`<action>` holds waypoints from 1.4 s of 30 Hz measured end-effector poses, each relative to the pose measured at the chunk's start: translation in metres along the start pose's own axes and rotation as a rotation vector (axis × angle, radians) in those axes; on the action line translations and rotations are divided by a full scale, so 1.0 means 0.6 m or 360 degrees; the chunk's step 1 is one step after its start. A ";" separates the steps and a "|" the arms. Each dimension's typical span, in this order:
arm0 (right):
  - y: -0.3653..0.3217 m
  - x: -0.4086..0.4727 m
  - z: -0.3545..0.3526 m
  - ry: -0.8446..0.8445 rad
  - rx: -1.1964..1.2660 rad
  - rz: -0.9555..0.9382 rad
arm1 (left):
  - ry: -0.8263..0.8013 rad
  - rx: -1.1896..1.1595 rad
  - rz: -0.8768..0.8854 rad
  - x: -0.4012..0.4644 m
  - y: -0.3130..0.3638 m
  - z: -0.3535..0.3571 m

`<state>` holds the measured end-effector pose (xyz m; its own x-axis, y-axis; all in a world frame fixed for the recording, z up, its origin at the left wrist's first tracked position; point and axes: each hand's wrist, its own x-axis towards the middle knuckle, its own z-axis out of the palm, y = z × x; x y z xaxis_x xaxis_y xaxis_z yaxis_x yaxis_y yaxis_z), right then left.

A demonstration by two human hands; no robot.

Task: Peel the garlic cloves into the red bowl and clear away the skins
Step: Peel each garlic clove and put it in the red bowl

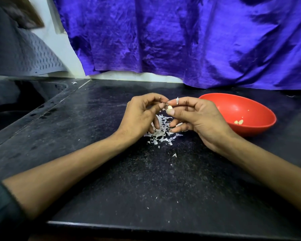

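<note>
Peeling step: right hand [198, 119] grip pinches garlic clove [169, 107], left hand [142, 115] grip plucks skin. Skins pile [161, 133] below grips, on table [146, 180]. Next, likely: strip last skin, drop clove in red bowl [261, 126] right of grip.

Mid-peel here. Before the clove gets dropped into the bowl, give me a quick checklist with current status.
1. Clove held in right hand: ok, pinched at the fingertips.
2. Clove fully peeled: cannot tell; a skin flake sticks up at the right fingertip.
3. Left hand free of the clove: cannot tell; its fingertips are right beside it.
4. Bowl upright and beside the right hand: ok; a few cloves already inside.
5. Skins outside the bowl: ok, piled on the counter under the hands.
</note>
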<state>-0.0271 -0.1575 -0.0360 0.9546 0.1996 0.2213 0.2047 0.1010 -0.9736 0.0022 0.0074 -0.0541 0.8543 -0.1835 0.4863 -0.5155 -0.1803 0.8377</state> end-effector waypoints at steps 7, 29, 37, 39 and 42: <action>0.003 0.003 0.000 0.0050 -0.0046 -0.0057 | -0.0020 -0.0223 -0.0119 -0.002 0.012 0.001; 0.006 0.008 -0.006 0.0111 -0.0178 -0.0142 | 0.0031 -0.0333 -0.0176 0.000 0.023 0.000; 0.006 0.006 -0.004 0.0129 -0.0087 -0.0073 | 0.0063 -0.0266 -0.0163 0.000 0.022 0.001; 0.006 0.006 -0.004 0.0133 -0.0058 -0.0049 | 0.0055 -0.0252 -0.0151 -0.001 0.022 0.002; 0.003 0.006 -0.004 0.0126 -0.0018 -0.0011 | 0.0072 -0.0261 -0.0131 -0.002 0.021 0.003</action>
<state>-0.0227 -0.1590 -0.0373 0.9671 0.1211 0.2237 0.2136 0.0909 -0.9727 -0.0052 0.0039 -0.0447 0.8971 -0.1302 0.4221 -0.4294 -0.0325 0.9025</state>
